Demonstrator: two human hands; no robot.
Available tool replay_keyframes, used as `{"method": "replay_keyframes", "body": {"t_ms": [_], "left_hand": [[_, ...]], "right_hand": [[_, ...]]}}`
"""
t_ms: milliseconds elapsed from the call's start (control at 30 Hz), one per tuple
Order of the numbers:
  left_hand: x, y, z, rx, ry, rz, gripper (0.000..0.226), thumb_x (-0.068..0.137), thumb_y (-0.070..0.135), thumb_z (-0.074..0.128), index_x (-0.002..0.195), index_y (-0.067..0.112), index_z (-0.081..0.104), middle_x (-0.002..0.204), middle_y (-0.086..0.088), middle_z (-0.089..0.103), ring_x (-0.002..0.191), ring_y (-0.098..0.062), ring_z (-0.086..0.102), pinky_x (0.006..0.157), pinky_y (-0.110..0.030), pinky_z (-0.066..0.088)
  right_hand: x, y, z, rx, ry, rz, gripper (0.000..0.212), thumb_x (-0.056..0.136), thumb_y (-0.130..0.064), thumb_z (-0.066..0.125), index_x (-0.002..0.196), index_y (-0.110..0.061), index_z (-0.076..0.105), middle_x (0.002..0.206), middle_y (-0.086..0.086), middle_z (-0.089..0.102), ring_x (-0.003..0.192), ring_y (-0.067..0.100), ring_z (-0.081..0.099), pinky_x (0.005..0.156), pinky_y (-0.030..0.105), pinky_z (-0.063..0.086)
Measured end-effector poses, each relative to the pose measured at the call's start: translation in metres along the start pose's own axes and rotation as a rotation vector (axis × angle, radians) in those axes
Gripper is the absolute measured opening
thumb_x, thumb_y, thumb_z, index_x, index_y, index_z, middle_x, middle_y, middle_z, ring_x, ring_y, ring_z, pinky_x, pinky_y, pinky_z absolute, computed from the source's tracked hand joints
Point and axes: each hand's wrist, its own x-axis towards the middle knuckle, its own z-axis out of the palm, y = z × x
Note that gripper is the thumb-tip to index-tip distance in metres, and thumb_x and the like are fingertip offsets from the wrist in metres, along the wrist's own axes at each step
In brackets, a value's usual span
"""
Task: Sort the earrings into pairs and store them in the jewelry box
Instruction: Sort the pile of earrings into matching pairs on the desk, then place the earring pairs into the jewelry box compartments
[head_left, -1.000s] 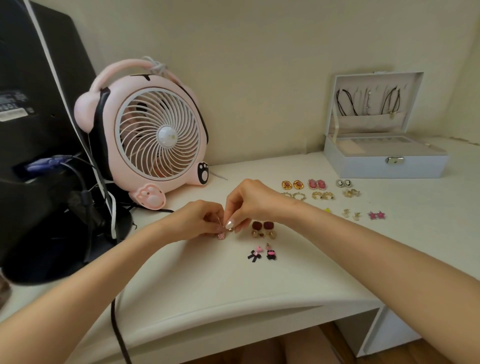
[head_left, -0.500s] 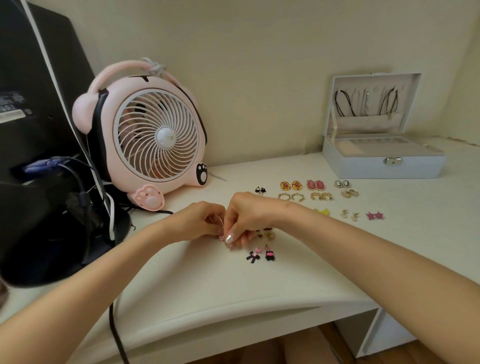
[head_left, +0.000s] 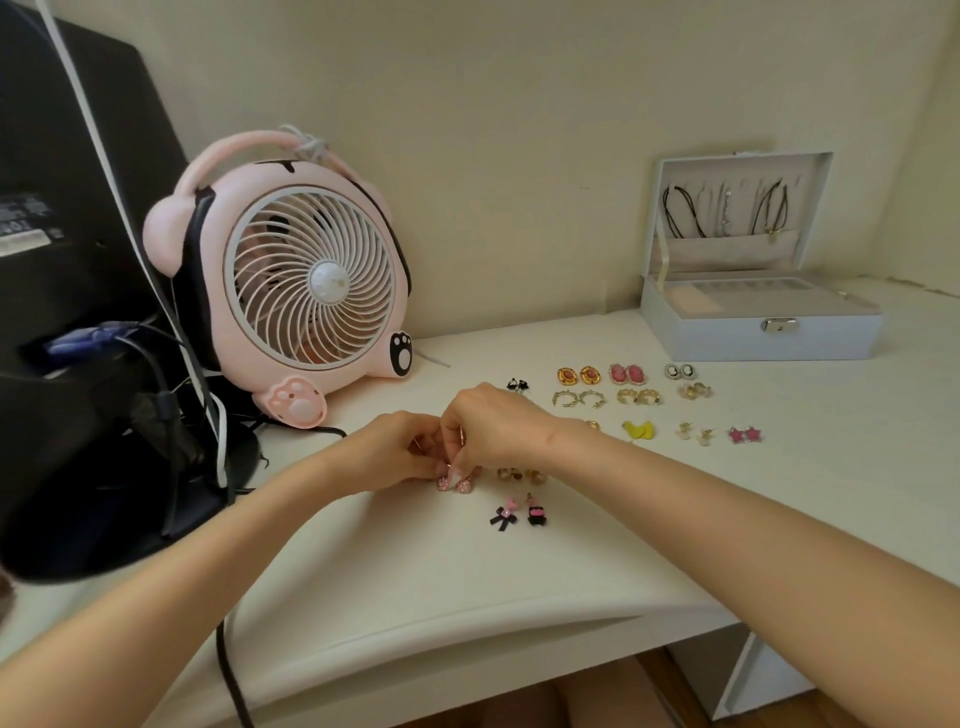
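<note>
Single wide-angle head-worn view. It sits above the worktop (head_left: 363, 597) near edge, facing forward and down toward the back wall (head_left: 519, 156). Close range: left hand (head_left: 395, 452) and right hand (head_left: 498, 426) are mid-frame.

Home setting, you're seated at a personal desk corner. White desk (head_left: 519, 597) set against a plain cream wall (head_left: 519, 156). On it: pink animal-shaped desk fan (head_left: 311, 280), back of a black monitor (head_left: 62, 208) trailing cables, open jewelry box (head_left: 753, 332) hung with necklaces. Wood floor (head_left: 662, 686) below.
</note>
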Motion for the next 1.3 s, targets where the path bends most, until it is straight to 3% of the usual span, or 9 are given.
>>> {"method": "replay_keyframes", "body": {"t_ms": [200, 367, 500, 633, 833, 1033, 1100, 1167, 1300], "left_hand": [[-0.003, 0.001, -0.002, -0.023, -0.005, 0.002, 0.007, 0.087, 0.020, 0.063, 0.080, 0.019, 0.062, 0.073, 0.004, 0.059, 0.066, -0.012, 0.050, 0.066, -0.026, 0.042], [0.001, 0.007, -0.005, -0.065, 0.194, 0.067, 0.018, 0.087, 0.012, 0.060, 0.081, 0.029, 0.062, 0.093, 0.007, 0.063, 0.081, -0.017, 0.060, 0.071, -0.030, 0.050], [0.011, 0.030, -0.001, -0.049, 0.264, 0.125, 0.009, 0.089, 0.018, 0.058, 0.091, 0.023, 0.064, 0.095, 0.013, 0.061, 0.083, -0.003, 0.058, 0.064, -0.014, 0.044], [0.029, 0.058, 0.013, -0.016, 0.243, 0.187, 0.005, 0.089, 0.021, 0.058, 0.091, 0.023, 0.062, 0.097, 0.010, 0.057, 0.087, -0.005, 0.057, 0.060, -0.012, 0.044], [0.082, 0.114, 0.038, -0.001, 0.154, 0.295, 0.011, 0.089, 0.021, 0.059, 0.099, 0.018, 0.059, 0.103, 0.001, 0.060, 0.086, -0.012, 0.058, 0.075, -0.022, 0.048], [0.166, 0.167, 0.048, -0.042, 0.078, 0.273, 0.039, 0.090, 0.018, 0.057, 0.125, 0.019, 0.041, 0.099, -0.006, 0.062, 0.067, -0.017, 0.060, 0.046, -0.011, 0.041], [0.196, 0.178, 0.050, 0.067, 0.077, 0.252, 0.045, 0.090, 0.019, 0.057, 0.130, 0.020, 0.036, 0.106, -0.011, 0.061, 0.082, -0.025, 0.061, 0.065, -0.026, 0.051], [0.224, 0.182, 0.055, 0.192, 0.073, 0.227, 0.046, 0.090, 0.024, 0.057, 0.130, 0.021, 0.035, 0.111, -0.013, 0.058, 0.097, -0.029, 0.057, 0.082, -0.037, 0.048], [0.264, 0.183, 0.066, 0.266, 0.017, 0.194, 0.037, 0.090, 0.028, 0.057, 0.119, 0.015, 0.038, 0.104, -0.014, 0.061, 0.089, -0.029, 0.057, 0.074, -0.037, 0.044]], "right_hand": [[-0.010, 0.009, -0.006, 0.063, 0.121, 0.017, 0.018, 0.079, -0.038, 0.070, 0.079, -0.020, 0.067, 0.069, -0.006, 0.059, 0.077, 0.016, 0.058, 0.059, 0.027, 0.039], [-0.035, 0.031, -0.031, 0.124, 0.201, 0.083, 0.017, 0.082, -0.040, 0.067, 0.081, -0.023, 0.068, 0.073, -0.008, 0.067, 0.078, 0.012, 0.063, 0.070, 0.029, 0.047], [-0.057, 0.055, -0.044, 0.150, 0.246, 0.137, 0.014, 0.082, -0.038, 0.068, 0.075, -0.026, 0.066, 0.070, -0.007, 0.069, 0.070, 0.013, 0.065, 0.070, 0.032, 0.050], [-0.077, 0.079, -0.052, 0.191, 0.282, 0.204, 0.015, 0.081, -0.038, 0.068, 0.071, -0.028, 0.064, 0.069, -0.007, 0.069, 0.070, 0.015, 0.064, 0.068, 0.032, 0.049], [-0.102, 0.134, -0.061, 0.221, 0.342, 0.288, 0.014, 0.081, -0.033, 0.069, 0.069, -0.028, 0.065, 0.067, -0.010, 0.067, 0.068, 0.005, 0.062, 0.067, 0.025, 0.046], [-0.106, 0.220, -0.083, 0.147, 0.436, 0.453, 0.018, 0.082, -0.036, 0.068, 0.096, -0.024, 0.065, 0.097, -0.004, 0.063, 0.079, 0.010, 0.054, 0.075, 0.029, 0.044], [-0.104, 0.252, -0.091, 0.045, 0.460, 0.508, 0.029, 0.084, -0.033, 0.067, 0.110, -0.023, 0.061, 0.109, 0.000, 0.058, 0.087, 0.013, 0.052, 0.078, 0.030, 0.042], [-0.102, 0.278, -0.098, -0.002, 0.485, 0.552, 0.036, 0.085, -0.029, 0.066, 0.120, -0.023, 0.056, 0.120, 0.003, 0.052, 0.100, 0.018, 0.054, 0.084, 0.031, 0.043], [-0.099, 0.317, -0.099, -0.049, 0.459, 0.659, 0.042, 0.087, -0.027, 0.063, 0.126, -0.024, 0.049, 0.131, 0.005, 0.043, 0.116, 0.026, 0.049, 0.088, 0.035, 0.044]]}}
